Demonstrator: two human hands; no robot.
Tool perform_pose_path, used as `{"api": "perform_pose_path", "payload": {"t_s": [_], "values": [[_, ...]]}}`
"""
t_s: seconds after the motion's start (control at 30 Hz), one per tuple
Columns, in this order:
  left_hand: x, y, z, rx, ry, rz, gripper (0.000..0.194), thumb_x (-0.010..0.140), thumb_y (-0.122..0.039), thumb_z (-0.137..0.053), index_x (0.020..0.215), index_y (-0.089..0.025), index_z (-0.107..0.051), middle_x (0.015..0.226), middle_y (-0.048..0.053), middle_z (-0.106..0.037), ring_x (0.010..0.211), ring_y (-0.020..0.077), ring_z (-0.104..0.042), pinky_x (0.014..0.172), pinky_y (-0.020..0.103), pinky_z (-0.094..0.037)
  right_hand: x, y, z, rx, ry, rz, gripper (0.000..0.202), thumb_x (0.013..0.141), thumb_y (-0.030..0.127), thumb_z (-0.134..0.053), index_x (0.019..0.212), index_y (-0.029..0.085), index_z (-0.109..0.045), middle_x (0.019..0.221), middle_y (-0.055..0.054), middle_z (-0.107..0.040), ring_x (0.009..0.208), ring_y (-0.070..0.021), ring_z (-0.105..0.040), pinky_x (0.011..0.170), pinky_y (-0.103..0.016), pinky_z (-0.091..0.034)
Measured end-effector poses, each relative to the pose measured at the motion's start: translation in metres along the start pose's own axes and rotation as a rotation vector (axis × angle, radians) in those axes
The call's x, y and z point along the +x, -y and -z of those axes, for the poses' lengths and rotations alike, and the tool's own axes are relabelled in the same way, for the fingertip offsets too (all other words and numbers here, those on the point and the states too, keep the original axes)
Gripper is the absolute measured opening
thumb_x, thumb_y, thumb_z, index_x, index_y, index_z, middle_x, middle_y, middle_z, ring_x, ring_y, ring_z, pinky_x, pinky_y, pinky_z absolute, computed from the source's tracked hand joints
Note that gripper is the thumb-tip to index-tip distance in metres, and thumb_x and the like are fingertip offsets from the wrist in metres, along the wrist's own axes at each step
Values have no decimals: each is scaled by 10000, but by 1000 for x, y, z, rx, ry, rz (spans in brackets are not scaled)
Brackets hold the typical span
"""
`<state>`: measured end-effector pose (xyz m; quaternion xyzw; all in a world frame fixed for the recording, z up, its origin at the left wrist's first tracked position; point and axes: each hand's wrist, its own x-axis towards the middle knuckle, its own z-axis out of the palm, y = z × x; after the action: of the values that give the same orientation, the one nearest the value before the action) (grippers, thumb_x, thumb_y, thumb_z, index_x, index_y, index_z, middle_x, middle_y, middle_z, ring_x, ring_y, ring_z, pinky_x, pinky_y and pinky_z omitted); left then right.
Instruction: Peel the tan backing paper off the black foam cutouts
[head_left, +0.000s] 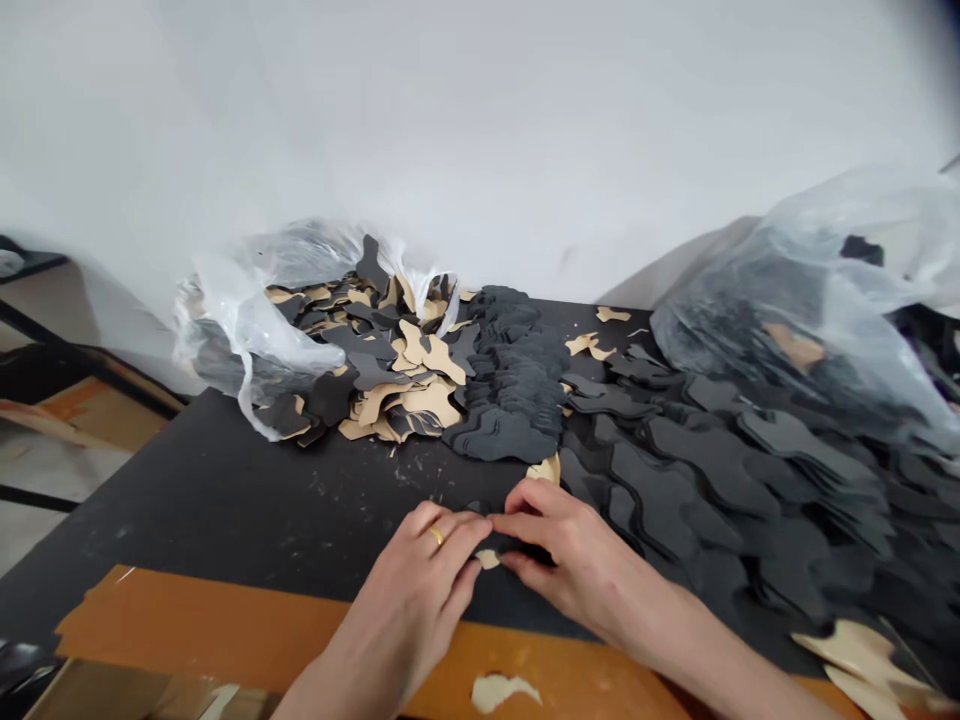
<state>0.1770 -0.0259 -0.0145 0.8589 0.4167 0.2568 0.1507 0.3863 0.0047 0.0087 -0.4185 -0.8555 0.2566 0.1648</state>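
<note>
My left hand (431, 570), with a gold ring, and my right hand (559, 535) meet near the front of the black tabletop. Their fingers are closed around a dark wavy-edged cut-out piece (474, 507), mostly hidden beneath them. A small beige scrap (487, 558) shows between the two thumbs. Just beyond my hands runs a dense row of overlapping black cut-outs (514, 400). Another beige piece (545, 470) lies partly behind my right hand. Many more black wavy pieces (697, 470) are spread in layers beside my right forearm.
A torn clear plastic bag (259, 300) at the left spills mixed black and beige pieces (420, 375). Another plastic bag (810, 290) stands at the right. Brown tape (202, 620) lines the table's front edge, with a beige scrap (504, 692) on it. A white wall (480, 140) rises behind.
</note>
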Motion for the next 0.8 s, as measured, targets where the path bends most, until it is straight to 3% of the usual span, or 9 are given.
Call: {"api": "perform_pose_path", "payload": {"t_s": [0.13,0.33,0.57,0.7,0.8], "values": [[4,5,2,-19,-56,-52,241,947,-96,-526,1125,-182,-664,1137,70,-699,993,222,-596,895,403,-542,0,-10,12,139,53,10,370,844,42,-627,1138,252,-706,1053,-31,-630,917,-153,-618,848,-288,-488],[3,2,2,5,-110,-94,268,937,-80,-507,1094,-164,-706,1111,96,-710,950,222,-611,841,382,-561,1,-15,13,161,53,-2,396,815,11,-640,1107,263,-729,1054,-25,-645,881,-145,-626,826,-287,-492],[9,7,10,15,-80,-125,281,948,-89,-465,1064,-177,-705,1019,82,-740,882,196,-640,777,311,-561,-1,-13,17,212,55,28,400,833,22,-601,1142,257,-696,1094,-29,-630,824,-120,-631,770,-252,-512],[17,12,16,-39,-21,-17,259,967,-116,-441,1007,-191,-685,869,44,-723,802,177,-638,729,268,-531,-2,-5,17,132,-5,134,496,809,53,-642,1251,273,-600,1298,-62,-546,1155,-192,-560,996,-355,-462],[21,17,18,-136,-3,78,209,972,-142,-454,991,-208,-651,909,24,-707,837,162,-659,777,252,-518,-1,-1,9,-35,-101,175,428,816,105,-670,1212,242,-582,1431,-103,-440,1300,-247,-445,1062,-440,-409]]}}
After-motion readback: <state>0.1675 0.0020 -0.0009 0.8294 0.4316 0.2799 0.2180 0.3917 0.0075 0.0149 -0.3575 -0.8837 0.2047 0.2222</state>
